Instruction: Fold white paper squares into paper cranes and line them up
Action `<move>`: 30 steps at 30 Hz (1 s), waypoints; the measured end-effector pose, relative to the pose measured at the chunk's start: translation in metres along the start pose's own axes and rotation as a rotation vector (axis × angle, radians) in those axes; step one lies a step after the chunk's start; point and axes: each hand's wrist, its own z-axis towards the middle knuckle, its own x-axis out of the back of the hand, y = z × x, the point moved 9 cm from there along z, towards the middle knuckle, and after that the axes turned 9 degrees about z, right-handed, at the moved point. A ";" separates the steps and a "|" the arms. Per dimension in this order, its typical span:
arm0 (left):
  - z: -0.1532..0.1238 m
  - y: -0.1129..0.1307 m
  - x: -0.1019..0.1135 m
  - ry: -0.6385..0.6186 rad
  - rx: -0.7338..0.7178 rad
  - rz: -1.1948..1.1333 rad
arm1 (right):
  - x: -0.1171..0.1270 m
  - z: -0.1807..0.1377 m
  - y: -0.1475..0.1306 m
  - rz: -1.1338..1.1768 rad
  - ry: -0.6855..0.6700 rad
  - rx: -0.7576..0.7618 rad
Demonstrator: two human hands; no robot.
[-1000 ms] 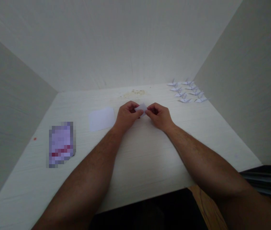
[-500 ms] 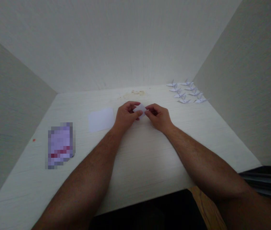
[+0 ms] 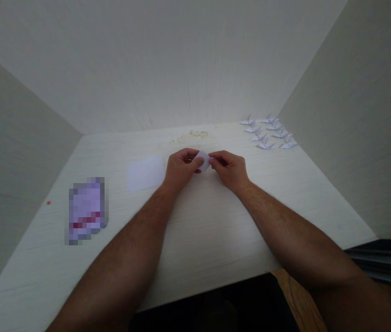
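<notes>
A small white folded paper (image 3: 204, 164) is held up between my two hands over the middle of the table. My left hand (image 3: 183, 167) grips it from the left, thumb on its near face and fingers behind. My right hand (image 3: 229, 167) pinches the paper's right corner between thumb and fingertips. Its finer folds are too small to make out. Beside my left hand, a flat sheet of white paper (image 3: 145, 174) lies on the table, its right edge close to my wrist.
Several folded paper cranes (image 3: 266, 133) stand in two rows at the back right. A blurred purple item with a red stripe (image 3: 85, 210) lies on the left. A small orange spot (image 3: 49, 203) is near the table's left edge. Walls (image 3: 188, 64) enclose the back and sides.
The folded paper has tilted slightly in my hands. My right thumb and fingers have shifted a little at its right corner. The other things have stayed put.
</notes>
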 end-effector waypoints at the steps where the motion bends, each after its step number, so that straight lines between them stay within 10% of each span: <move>1: 0.000 0.000 0.000 0.000 -0.001 0.002 | 0.001 0.000 0.000 -0.001 0.006 -0.005; 30: -0.004 0.008 -0.006 -0.002 -0.037 0.106 | 0.001 -0.001 -0.006 -0.022 0.034 -0.015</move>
